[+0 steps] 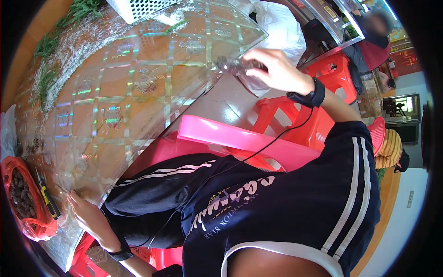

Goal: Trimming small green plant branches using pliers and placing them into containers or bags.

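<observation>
My right hand (272, 67) is raised past the table's right edge, fingers closed on a blurred grey-brown thing (231, 65) that could be a pine cone; its kind is not sharp enough to be sure. At the lower left, my left hand (87, 219) rests by the near table edge with its fingertips together; whether they pinch anything small is hidden. Pliers with yellow-and-black handles (47, 199) lie just left of that hand. Beside them stands a red plastic bag (40, 229) with several brown pine cones (22, 196) inside.
A patterned clear cover lies over the wooden table (115, 87). White powder (69, 60) and green sprigs (46, 44) line its far left side, near a white perforated basket (134, 10). Red stools (323, 78) and a pink stool (240, 136) crowd the right. Other people are in the background.
</observation>
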### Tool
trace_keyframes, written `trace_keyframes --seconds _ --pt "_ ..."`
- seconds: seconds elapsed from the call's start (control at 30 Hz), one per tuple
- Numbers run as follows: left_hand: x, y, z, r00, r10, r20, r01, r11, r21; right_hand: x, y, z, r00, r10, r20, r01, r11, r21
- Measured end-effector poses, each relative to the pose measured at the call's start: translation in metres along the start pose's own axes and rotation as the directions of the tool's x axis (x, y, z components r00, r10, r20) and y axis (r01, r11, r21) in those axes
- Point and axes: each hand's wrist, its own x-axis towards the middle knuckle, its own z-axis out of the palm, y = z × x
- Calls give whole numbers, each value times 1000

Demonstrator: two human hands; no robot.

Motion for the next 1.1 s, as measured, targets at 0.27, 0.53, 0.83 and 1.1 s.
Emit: trace_keyframes --seconds 0.27,0.53,0.83,1.1 --pt "-1 0 0 1000 12 -14 -12 1000 4 38 20 -13 987 -12 159 27 996 -89" --pt "0 1 -1 998 34 -52 -33 999 10 75 49 12 965 -174 196 193 978 -83" --pt "1 6 -4 999 -29 29 29 1000 -4 137 63 28 963 -267 40 269 961 -68" --pt "-1 0 0 1000 -10 6 10 1000 18 89 43 -11 957 -212 199 217 976 -5"
